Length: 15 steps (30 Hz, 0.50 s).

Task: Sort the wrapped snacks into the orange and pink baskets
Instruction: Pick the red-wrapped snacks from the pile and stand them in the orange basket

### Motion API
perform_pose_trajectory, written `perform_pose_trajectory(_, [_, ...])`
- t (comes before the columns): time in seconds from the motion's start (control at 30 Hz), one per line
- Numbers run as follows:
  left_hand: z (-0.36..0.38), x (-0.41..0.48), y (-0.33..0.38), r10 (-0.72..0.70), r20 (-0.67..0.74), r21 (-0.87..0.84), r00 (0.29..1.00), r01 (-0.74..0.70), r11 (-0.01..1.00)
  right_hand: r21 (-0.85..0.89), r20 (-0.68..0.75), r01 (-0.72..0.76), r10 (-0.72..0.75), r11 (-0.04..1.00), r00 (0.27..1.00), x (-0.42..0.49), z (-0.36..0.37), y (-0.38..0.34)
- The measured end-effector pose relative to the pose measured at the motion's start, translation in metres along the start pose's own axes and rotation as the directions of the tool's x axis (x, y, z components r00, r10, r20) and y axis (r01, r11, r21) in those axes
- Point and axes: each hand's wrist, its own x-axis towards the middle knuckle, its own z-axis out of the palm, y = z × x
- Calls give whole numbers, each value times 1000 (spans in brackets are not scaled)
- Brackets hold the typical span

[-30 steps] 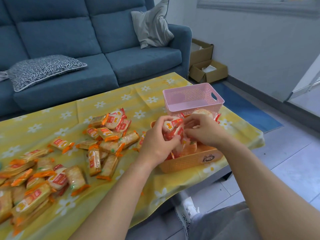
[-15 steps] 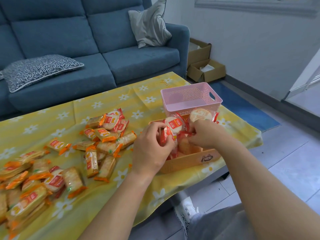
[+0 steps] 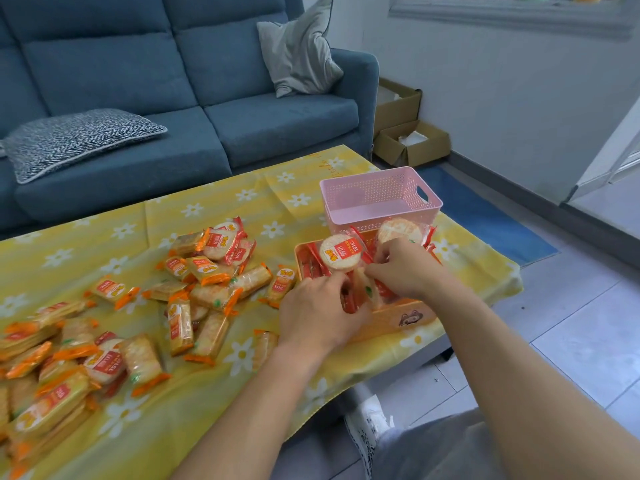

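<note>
Nearest you, a pale shoe (image 3: 367,420) rests on the floor tiles beside your knee. Your forearms reach out over the yellow flowered tablecloth (image 3: 207,410). At the near left lies a heap of orange-wrapped snacks (image 3: 62,375), with a second heap (image 3: 214,271) farther in, toward the middle of the table.

Your left hand (image 3: 318,310) sits over the near left corner of the orange basket (image 3: 388,320), fingers curled down and pressed together round a bunch of red-wrapped snacks (image 3: 384,289) that stand inside it. Your right hand (image 3: 405,268) is in the same basket just to the right, its fingers curled and pinching that same bunch from the other side; the two hands nearly touch. A round snack (image 3: 339,252) stands upright just above your left fingertips, its red label facing you, and another round one (image 3: 398,230) rises behind your right hand.

Just behind the orange basket sits the pink basket (image 3: 367,188). Farther off is the blue sofa (image 3: 173,91) with a patterned cushion (image 3: 79,140) and a grey cushion (image 3: 298,53), and to the right cardboard boxes (image 3: 412,143) and a blue mat (image 3: 485,216).
</note>
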Motion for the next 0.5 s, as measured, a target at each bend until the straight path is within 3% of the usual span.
perform_pose_trajectory(0.1, [-2, 6, -9, 20, 90, -8, 996, -19, 1000, 41, 27, 33, -34, 999, 999, -3, 13, -6])
perform_pose_trajectory(0.17, [-5, 12, -16, -12, 136, -170, 991, 35, 985, -77, 21, 79, -77, 994, 997, 0, 21, -6])
perform_pose_trajectory(0.27, [-14, 26, -22, -126, -30, -382, 992, 105, 918, -231, 79, 112, -96, 966, 992, 5, 35, -1])
perform_pose_trajectory(0.33, [-15, 43, -23, -139, -86, -298, 987, 107, 948, -267, 100, 104, -80, 958, 992, 9, 41, 2])
perform_pose_trajectory(0.43, [-11, 66, -19, -110, 157, -83, 981, 124, 989, -272, 94, 95, -72, 958, 993, 12, 42, 4])
perform_pose_trajectory(0.5, [-7, 75, -18, -78, 199, 18, 977, 76, 997, -299, 93, 87, -62, 950, 994, 14, 44, 5])
